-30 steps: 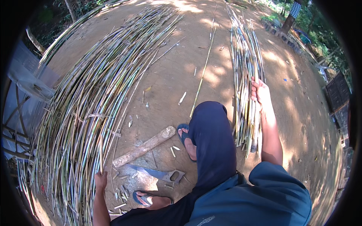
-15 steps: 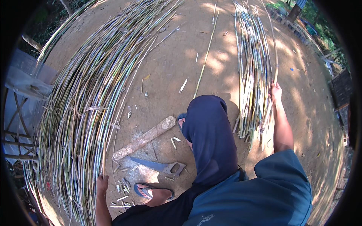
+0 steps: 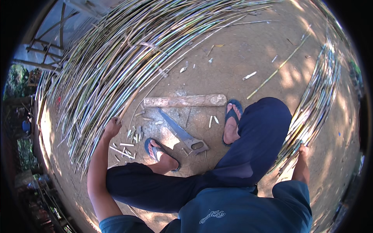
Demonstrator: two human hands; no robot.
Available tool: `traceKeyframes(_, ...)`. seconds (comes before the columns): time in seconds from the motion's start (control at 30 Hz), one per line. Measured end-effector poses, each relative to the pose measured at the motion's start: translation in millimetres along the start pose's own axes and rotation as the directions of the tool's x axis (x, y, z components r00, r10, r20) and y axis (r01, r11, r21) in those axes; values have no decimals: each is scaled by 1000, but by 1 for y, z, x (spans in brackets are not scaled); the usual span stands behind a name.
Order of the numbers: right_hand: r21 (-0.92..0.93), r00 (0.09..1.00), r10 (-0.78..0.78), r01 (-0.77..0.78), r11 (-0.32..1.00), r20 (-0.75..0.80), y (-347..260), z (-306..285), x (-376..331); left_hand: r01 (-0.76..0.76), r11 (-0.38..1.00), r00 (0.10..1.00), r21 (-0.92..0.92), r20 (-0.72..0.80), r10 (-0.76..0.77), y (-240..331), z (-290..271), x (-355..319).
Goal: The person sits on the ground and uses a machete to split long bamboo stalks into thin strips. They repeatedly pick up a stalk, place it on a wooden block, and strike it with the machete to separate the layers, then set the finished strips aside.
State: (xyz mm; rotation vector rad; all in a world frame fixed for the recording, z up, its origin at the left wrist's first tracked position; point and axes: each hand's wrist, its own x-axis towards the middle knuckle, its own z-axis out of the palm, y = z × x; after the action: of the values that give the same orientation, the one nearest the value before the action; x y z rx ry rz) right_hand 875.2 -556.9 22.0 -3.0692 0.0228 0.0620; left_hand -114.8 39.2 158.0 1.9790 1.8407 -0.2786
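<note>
My left hand (image 3: 112, 127) is closed around a brown stick (image 3: 129, 103) at the near edge of the big pile of bamboo poles (image 3: 116, 66). The stick points away from me along the pile, and I cannot tell where its far end lies among the poles. On the far right, my right hand (image 3: 303, 150) is at the near end of a smaller bundle of bamboo poles (image 3: 309, 105). Its fingers look curled, but blur and the poles hide what they hold, if anything. Between my feet lies a handsaw (image 3: 176, 130), its blade pointing toward a log.
The short log (image 3: 186, 101) lies crosswise beyond the saw. Several cut bamboo offcuts (image 3: 123, 149) are scattered by my left sandal (image 3: 161, 153). A single pole (image 3: 278, 70) lies on the bare ground between the pile and the bundle. A wooden frame (image 3: 46, 50) stands at the far left.
My view has swung left, so everything appears turned. My right hand, earlier closed on a long thin pole beside the small bundle, is now at the bundle's near end. The left still grips the stick.
</note>
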Motion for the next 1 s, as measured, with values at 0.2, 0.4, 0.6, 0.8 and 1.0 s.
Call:
traceKeyframes(0.2, -144, 943, 81, -133, 981, -322, -130, 5, -174, 56, 995, 998, 80, 26, -59, -84, -17, -41)
traceKeyframes(0.4, -50, 941, -71, 57, 997, -330, -168, -12, -185, 155, 968, 982, -198, -75, -173, -104, -20, -68)
traceKeyframes(0.6, 361, 919, -169, 302, 883, -356, -229, -52, -155, 344, 910, 834, -231, -369, -409, -155, 70, -143)
traceKeyframes(0.8, 679, 755, -585, 597, 427, -296, -367, -117, -170, 644, 742, 756, 186, -5, -655, -298, 195, -244)
traceKeyframes(1.0, 628, 136, -975, 747, 217, 175, -524, -235, -329, 94, 968, 877, 231, 441, -190, -190, 57, -98)
